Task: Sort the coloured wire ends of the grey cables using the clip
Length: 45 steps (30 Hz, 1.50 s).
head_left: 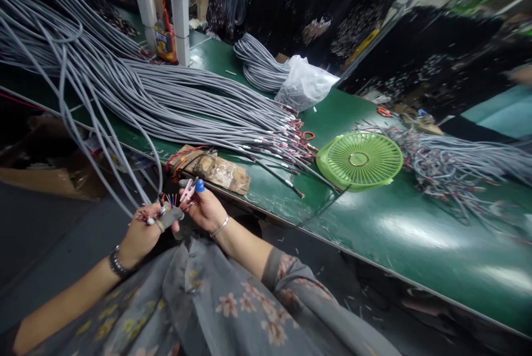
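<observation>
My left hand [143, 237] is closed around the ends of several grey cables [156, 162], which hang down to it from the pile on the bench. Short coloured wires [171, 199] fan out above its fingers, and a grey covering wraps a fingertip. Close beside it, my right hand [206, 210] pinches a small pale pink piece [188, 192] whose exact kind I cannot make out. A blue finger cover [200, 185] sits on one of its digits. Thin reddish wires show between the two hands.
Bundled grey cables [187, 95] cover much of the green bench [332, 239]. A taped wooden block [220, 170] lies at the edge before my hands. Rightward are a green fan [359, 161] and more cables [465, 156]. A plastic bag [305, 81] covers part of a coil.
</observation>
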Each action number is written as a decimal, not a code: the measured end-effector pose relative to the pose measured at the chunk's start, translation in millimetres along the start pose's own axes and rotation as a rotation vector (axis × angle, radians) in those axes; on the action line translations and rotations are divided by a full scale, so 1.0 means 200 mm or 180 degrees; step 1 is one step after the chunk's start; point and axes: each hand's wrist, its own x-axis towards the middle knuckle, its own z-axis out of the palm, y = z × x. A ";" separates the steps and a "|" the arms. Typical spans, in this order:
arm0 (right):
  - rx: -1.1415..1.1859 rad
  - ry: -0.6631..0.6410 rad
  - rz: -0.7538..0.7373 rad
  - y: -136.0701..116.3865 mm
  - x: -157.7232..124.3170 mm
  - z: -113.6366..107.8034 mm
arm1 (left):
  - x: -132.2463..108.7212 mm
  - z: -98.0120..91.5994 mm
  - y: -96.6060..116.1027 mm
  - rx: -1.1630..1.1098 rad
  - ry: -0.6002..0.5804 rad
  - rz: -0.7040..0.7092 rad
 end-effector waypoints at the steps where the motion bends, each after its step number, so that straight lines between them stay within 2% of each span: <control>1: 0.0012 0.0031 -0.0029 0.00 0.00 0.00 | 0.00 0.00 0.00 0.0035 -0.0018 0.0012; 5: 0.0003 0.0032 -0.0080 0.01 0.00 0.00 | 0.00 0.00 0.03 0.0206 -0.0045 0.0034; 14: 0.0089 -0.0223 0.0286 -0.03 -0.04 -0.01 | -0.04 -0.06 0.04 0.0244 -0.0180 0.0200; 18: -0.0011 -0.0316 0.0290 -0.04 -0.05 -0.02 | -0.06 -0.07 0.04 0.0231 -0.0094 0.0172; 21: -0.0237 -0.0224 0.0058 -0.02 -0.05 -0.03 | -0.06 -0.06 0.05 0.0219 -0.0017 0.0131; 26: -0.0918 0.0178 -0.0895 0.01 -0.03 -0.07 | -0.04 -0.02 0.07 0.0121 0.0132 0.0076; 28: -0.0935 0.0167 -0.1001 0.02 -0.03 -0.08 | -0.03 -0.01 0.07 0.0155 0.0167 0.0084; 32: -0.0544 -0.0150 -0.0486 0.02 0.00 -0.05 | -0.03 0.01 0.08 0.0242 0.0237 0.0097; 35: -0.0204 -0.0212 -0.0194 0.02 0.01 -0.03 | -0.03 0.02 0.08 0.0246 0.0343 0.0108; 40: 0.0065 -0.0111 -0.0204 0.02 0.01 -0.01 | -0.03 0.03 0.07 0.0178 0.0372 0.0141; 45: 0.0094 -0.0068 -0.0166 0.03 0.01 -0.02 | -0.04 0.03 0.02 0.0252 0.0315 0.0101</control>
